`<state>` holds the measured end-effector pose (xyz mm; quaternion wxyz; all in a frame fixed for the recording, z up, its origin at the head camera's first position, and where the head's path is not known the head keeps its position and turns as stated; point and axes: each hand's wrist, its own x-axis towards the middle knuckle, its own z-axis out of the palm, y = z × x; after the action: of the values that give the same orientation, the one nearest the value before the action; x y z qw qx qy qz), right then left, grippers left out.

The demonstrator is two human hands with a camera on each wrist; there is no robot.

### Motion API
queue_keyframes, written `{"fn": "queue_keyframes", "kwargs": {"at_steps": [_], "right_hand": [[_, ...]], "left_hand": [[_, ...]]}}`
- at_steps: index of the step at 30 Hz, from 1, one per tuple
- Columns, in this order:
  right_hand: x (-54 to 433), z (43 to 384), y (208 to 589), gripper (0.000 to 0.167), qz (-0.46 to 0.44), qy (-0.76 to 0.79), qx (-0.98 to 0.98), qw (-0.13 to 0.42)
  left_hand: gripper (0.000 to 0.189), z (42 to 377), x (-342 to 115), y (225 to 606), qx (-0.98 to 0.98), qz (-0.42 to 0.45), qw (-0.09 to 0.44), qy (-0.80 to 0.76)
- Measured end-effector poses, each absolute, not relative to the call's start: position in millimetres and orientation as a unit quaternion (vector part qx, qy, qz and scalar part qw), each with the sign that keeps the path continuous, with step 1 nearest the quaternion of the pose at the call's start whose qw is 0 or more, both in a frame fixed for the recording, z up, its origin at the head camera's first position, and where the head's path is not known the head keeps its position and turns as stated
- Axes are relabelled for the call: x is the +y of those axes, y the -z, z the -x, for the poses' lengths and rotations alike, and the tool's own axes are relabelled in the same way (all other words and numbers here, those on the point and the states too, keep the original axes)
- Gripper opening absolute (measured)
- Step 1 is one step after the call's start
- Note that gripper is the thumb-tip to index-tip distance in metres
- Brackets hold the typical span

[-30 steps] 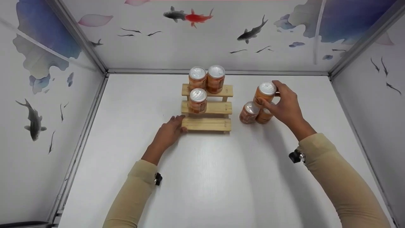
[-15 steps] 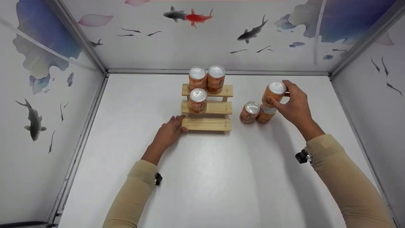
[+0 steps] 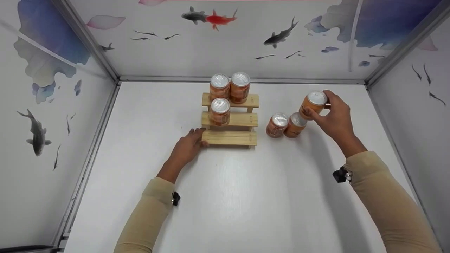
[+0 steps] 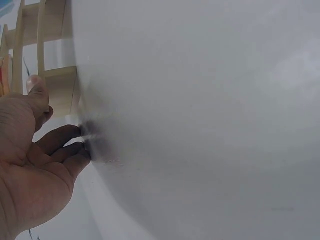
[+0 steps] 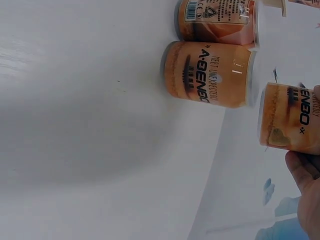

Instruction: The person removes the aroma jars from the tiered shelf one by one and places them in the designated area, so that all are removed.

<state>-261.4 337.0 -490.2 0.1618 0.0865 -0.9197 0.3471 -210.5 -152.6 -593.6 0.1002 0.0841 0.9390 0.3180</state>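
Note:
My right hand (image 3: 337,119) grips an orange drink can (image 3: 313,103) by its sides, thumb at the front. In the right wrist view this can (image 5: 290,117) hangs upright, its bottom about level with the tops of the standing cans. Two more orange cans stand side by side on the table, a left one (image 3: 277,125) and a right one (image 3: 295,125). My left hand (image 3: 186,146) holds the left end of the lowest step of a three-step wooden rack (image 3: 230,138). In the left wrist view, some fingertips (image 4: 82,145) of that hand meet the tabletop.
Two cans stand on the rack's top step, a left one (image 3: 219,86) and a right one (image 3: 240,88). One can (image 3: 220,111) is at the left of the middle step. Behind the white table (image 3: 225,196) rises a printed wall (image 3: 225,49), with side walls left and right.
My right hand has carried its can to the right, from above the two table cans to beyond the right one, uncovering that can's top. The left hand and rack stay still.

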Motion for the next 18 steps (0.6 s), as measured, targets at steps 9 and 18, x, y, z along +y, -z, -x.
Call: {"fn": "queue_keyframes", "kwargs": {"at_steps": [9,18], "right_hand": [[347,258,495,0.067,-0.069,-0.346,-0.921,0.165],[354,258,500,0.062,-0.064,-0.339,-0.922,0.173]], "left_hand": [[0.072,209,-152,593,0.94,-0.079,0.103,-0.315],[0.07,209,-153,594,0.943,-0.079,0.1,-0.306]]}}
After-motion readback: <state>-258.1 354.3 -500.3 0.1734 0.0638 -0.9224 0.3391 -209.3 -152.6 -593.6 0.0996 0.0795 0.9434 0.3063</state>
